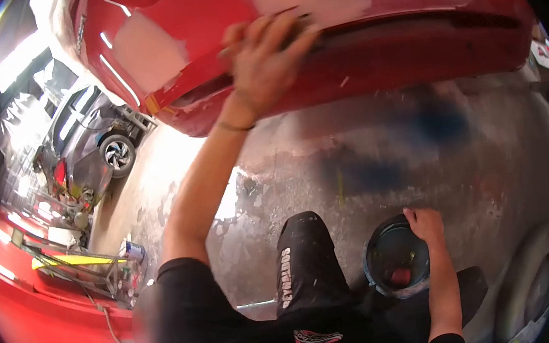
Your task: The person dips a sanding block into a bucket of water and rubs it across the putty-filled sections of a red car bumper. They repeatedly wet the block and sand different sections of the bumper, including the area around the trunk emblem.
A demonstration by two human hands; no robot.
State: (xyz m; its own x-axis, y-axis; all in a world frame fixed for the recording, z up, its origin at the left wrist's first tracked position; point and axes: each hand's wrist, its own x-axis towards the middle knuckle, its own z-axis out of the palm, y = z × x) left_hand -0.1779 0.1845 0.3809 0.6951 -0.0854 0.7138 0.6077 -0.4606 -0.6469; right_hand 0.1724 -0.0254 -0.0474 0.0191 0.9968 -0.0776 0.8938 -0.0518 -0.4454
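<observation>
My left hand (269,56) is raised against the edge of a red car body panel (208,29) with pale filler patches. Its fingers curl round something dark, mostly hidden beneath them, that I cannot make out. Low on the right, my right hand (427,225) closes on the rim of a dark bucket (371,265). Liquid stands in the bucket, and a small red object (400,276) shows in it.
A grey car (86,140) with a silver wheel is parked to the left. Red panelling (45,332), a yellow strip (75,260) and a paint can (135,251) are at lower left. A tyre (530,286) lies at lower right on the wet concrete floor (257,193).
</observation>
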